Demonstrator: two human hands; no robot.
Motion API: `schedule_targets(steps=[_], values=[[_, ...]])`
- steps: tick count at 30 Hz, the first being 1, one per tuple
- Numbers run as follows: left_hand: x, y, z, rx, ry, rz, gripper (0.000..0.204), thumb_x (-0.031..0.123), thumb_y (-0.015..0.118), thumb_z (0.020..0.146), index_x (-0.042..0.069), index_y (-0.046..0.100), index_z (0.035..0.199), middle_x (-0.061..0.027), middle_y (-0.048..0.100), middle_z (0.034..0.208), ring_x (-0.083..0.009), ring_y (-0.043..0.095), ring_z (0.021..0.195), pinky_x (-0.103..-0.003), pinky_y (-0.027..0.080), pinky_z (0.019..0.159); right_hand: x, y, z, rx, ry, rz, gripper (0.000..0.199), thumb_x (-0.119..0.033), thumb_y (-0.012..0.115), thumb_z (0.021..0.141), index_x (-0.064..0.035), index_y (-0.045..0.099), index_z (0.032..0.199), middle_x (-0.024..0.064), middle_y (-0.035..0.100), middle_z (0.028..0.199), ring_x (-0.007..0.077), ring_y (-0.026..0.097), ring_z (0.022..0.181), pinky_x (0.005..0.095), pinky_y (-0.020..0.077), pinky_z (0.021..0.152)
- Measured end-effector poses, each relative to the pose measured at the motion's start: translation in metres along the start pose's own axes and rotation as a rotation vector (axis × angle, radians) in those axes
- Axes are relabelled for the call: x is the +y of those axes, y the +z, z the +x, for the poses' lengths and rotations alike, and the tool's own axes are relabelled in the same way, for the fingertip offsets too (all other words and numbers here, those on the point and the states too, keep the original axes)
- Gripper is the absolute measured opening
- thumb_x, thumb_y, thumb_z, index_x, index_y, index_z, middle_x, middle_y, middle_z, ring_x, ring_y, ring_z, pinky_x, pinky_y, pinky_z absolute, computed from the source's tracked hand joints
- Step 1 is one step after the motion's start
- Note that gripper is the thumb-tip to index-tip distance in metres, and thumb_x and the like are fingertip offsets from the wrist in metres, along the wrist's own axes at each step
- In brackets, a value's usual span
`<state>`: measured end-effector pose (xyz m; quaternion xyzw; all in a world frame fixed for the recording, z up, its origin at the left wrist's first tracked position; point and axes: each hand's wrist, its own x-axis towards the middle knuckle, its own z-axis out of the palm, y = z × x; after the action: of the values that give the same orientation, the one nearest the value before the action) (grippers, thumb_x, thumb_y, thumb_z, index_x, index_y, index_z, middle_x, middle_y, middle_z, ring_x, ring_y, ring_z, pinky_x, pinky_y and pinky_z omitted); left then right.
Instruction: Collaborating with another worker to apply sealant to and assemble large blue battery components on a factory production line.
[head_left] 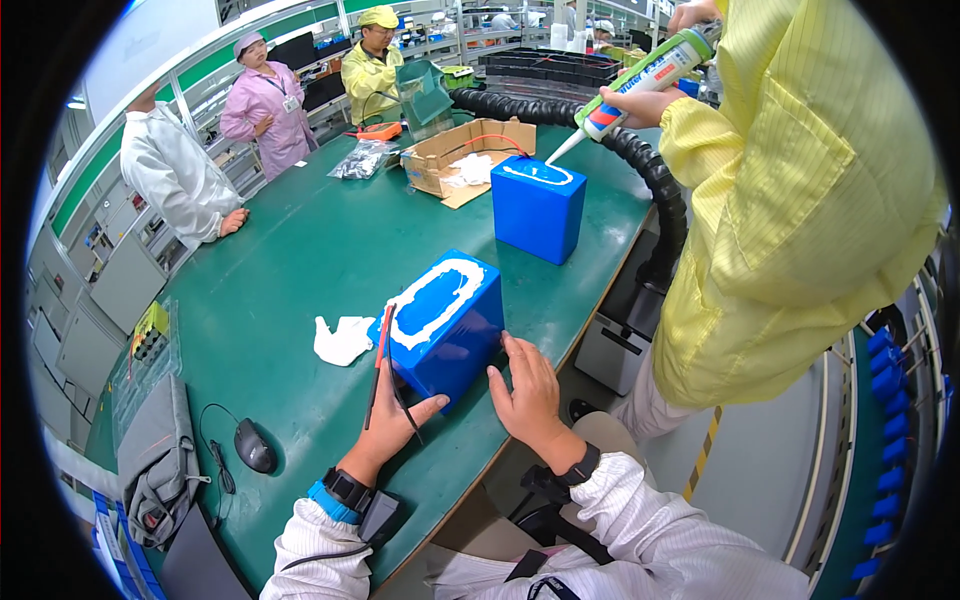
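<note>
Between your two hands, close to the table's near edge, stands the nearer blue block (455, 350). Your left hand (388, 430) is against its near left side, thumb toward the lower corner; its fingers are partly hidden, so you cannot tell how firmly it grips. Your right hand (530, 395) is loosely spread, fingertips at the block's right side, not closed around anything.

The block is box-shaped with a smooth, glossy wrap, and a thick, uneven white bead (462, 268) forms a long oval on its top. Thin red and black leads (379, 368) hang across your left hand, in its way.

Just left of the block, a crumpled white cloth (343, 341) lies on the smooth green table (270, 270). Beyond, a co-worker's hand (637, 106) holds a tube (655, 75) with its nozzle at the second blue block (538, 215), near an open cardboard box (430, 172). To your left sit a black mouse (255, 446) and a grey fabric bag (160, 455).
</note>
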<state>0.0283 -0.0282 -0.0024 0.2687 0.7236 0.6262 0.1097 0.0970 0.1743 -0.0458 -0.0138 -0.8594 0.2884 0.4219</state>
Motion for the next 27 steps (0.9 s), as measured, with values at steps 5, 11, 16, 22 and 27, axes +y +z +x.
schedule_targets(steps=[5, 11, 16, 22, 27], values=[[-0.0035, -0.0008, 0.0012, -0.008, 0.024, 0.001, 0.099, 0.020, 0.087, 0.077, -0.002, 0.025, 0.150, -0.0193, 0.042, 0.147, -0.0278, 0.041, 0.138, -0.042, 0.031, 0.117, -0.0005, -0.0003, 0.0005, 0.002, -0.001, -0.001, 0.048, -0.013, 0.067, 0.089, 0.0036, 0.054, 0.133, 0.0193, 0.061, 0.121, 0.0354, 0.061, 0.105, 0.0420, 0.0471, 0.090], [-0.0025, 0.0013, 0.0012, -0.005, 0.016, 0.010, 0.097, 0.019, 0.087, 0.078, -0.002, 0.025, 0.150, -0.0193, 0.042, 0.147, -0.0285, 0.040, 0.138, -0.042, 0.030, 0.118, 0.0002, -0.0019, 0.0003, 0.001, 0.003, 0.004, 0.048, -0.012, 0.067, 0.089, 0.0037, 0.054, 0.133, 0.0193, 0.061, 0.121, 0.0353, 0.061, 0.103, 0.0419, 0.0470, 0.088], [-0.0020, 0.0020, 0.0010, -0.004, 0.023, -0.004, 0.097, 0.018, 0.086, 0.078, -0.002, 0.025, 0.150, -0.0194, 0.042, 0.147, -0.0287, 0.041, 0.137, -0.042, 0.030, 0.118, 0.0008, -0.0014, -0.0005, 0.005, -0.001, 0.006, 0.047, -0.012, 0.066, 0.089, 0.0039, 0.054, 0.132, 0.0195, 0.061, 0.121, 0.0355, 0.061, 0.103, 0.0421, 0.0470, 0.088], [0.0009, 0.0003, 0.0004, 0.004, -0.006, 0.034, 0.097, 0.019, 0.086, 0.078, -0.001, 0.026, 0.150, -0.0195, 0.042, 0.147, -0.0291, 0.041, 0.138, -0.041, 0.030, 0.118, 0.0018, 0.0005, -0.0004, 0.008, -0.004, 0.004, 0.047, -0.013, 0.066, 0.090, 0.0035, 0.054, 0.132, 0.0196, 0.061, 0.122, 0.0358, 0.061, 0.105, 0.0421, 0.0471, 0.090], [-0.0003, -0.0001, 0.0003, 0.005, -0.023, 0.036, 0.098, 0.020, 0.087, 0.077, -0.002, 0.026, 0.150, -0.0198, 0.042, 0.147, -0.0290, 0.040, 0.138, -0.042, 0.030, 0.118, 0.0025, 0.0006, -0.0007, -0.014, -0.006, -0.006, 0.050, -0.016, 0.066, 0.090, 0.0049, 0.053, 0.133, 0.0207, 0.059, 0.121, 0.0356, 0.059, 0.108, 0.0424, 0.0457, 0.091]])
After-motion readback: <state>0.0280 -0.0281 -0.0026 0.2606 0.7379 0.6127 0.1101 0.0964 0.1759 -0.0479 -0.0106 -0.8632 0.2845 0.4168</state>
